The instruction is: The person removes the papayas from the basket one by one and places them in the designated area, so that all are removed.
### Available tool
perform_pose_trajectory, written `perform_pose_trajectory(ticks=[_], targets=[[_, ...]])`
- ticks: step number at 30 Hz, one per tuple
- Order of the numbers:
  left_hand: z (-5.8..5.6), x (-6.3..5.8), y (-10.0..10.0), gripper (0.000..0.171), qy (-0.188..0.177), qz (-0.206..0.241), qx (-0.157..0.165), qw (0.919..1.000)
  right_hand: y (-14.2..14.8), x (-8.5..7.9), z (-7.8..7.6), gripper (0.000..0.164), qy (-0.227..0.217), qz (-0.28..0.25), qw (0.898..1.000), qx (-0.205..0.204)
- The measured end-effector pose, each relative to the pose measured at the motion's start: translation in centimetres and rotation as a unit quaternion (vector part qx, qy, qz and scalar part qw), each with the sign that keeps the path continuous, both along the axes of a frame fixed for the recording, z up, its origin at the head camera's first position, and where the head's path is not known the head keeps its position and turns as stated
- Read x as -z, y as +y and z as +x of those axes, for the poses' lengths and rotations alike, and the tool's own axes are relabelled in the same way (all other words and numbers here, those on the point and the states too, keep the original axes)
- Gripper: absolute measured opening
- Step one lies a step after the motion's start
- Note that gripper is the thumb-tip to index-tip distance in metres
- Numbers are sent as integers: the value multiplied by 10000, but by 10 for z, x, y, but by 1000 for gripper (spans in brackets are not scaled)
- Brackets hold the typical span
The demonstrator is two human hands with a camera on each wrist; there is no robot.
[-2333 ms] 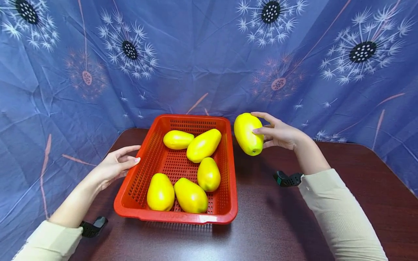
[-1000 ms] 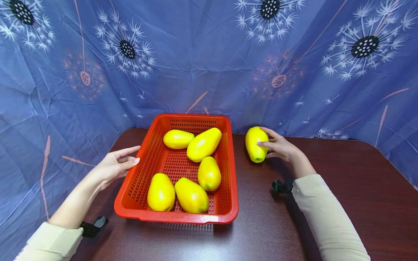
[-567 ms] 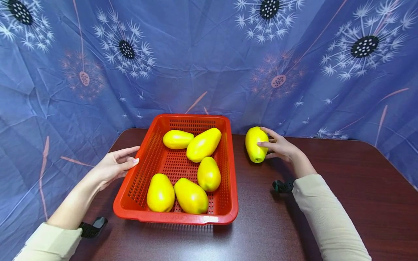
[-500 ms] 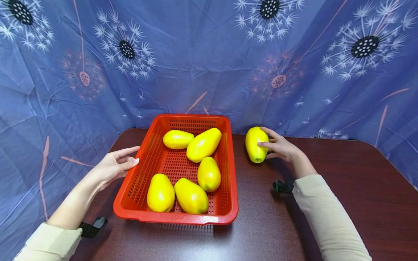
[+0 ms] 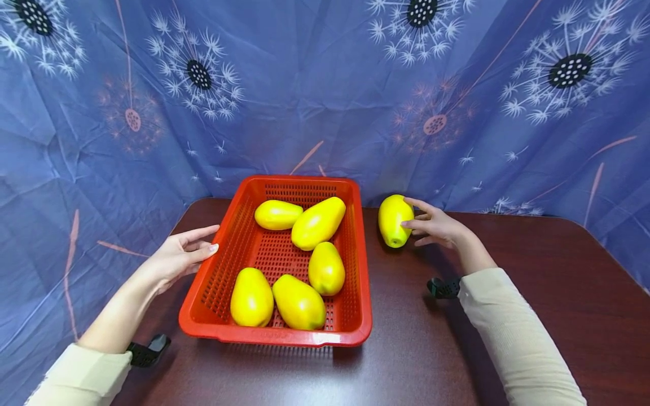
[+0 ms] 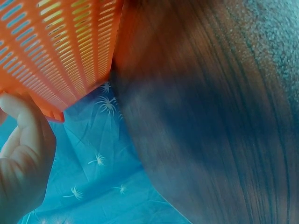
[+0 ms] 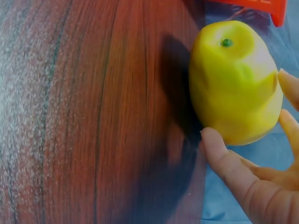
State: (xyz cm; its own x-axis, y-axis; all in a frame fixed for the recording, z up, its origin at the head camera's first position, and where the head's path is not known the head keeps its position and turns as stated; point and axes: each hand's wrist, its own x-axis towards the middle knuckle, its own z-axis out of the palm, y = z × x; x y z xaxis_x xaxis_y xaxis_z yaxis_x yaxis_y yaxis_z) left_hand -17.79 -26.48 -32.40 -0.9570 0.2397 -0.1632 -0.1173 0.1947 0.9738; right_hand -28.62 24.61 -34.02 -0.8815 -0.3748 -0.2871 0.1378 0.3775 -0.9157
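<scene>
A red plastic basket sits on the table, tilted slightly in view, with several yellow papayas inside. At its left rim my left hand holds on, thumb and forefinger on the edge; in the left wrist view curled fingers meet the orange-looking rim. Right of the basket, another papaya lies on the tabletop by the back edge. My right hand is beside it, fingers spread and loose. The right wrist view has the thumb and fingertips at the near sides of this papaya, barely touching.
The dark wooden table extends right and forward of the basket. Behind it hangs a blue curtain with dandelion prints, close to the back edge. Black wrist cameras hang below both wrists.
The right hand lowered the papaya from the air onto the table right of the basket. Since then its fingers have loosened and the papaya has shifted slightly left. The left hand stayed at the rim.
</scene>
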Motion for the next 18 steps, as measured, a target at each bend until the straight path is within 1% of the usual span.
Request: perform_pose_trajectory(ticks=[4, 12, 15, 18], targets=[[-1, -2, 1, 66, 1, -22, -32, 10000, -1, 0, -1, 78, 29, -46, 10000, -46], [0, -1, 0, 66, 33, 94, -27, 9999, -1, -1, -2, 78, 95, -3, 9999, -75], [-1, -1, 0, 66, 31, 83, -31, 10000, 0, -6, -2, 79, 41, 4, 10000, -19], [-1, -1, 0, 67, 10, 80, -36, 10000, -1, -17, 0, 80, 11, -61, 9999, 126]])
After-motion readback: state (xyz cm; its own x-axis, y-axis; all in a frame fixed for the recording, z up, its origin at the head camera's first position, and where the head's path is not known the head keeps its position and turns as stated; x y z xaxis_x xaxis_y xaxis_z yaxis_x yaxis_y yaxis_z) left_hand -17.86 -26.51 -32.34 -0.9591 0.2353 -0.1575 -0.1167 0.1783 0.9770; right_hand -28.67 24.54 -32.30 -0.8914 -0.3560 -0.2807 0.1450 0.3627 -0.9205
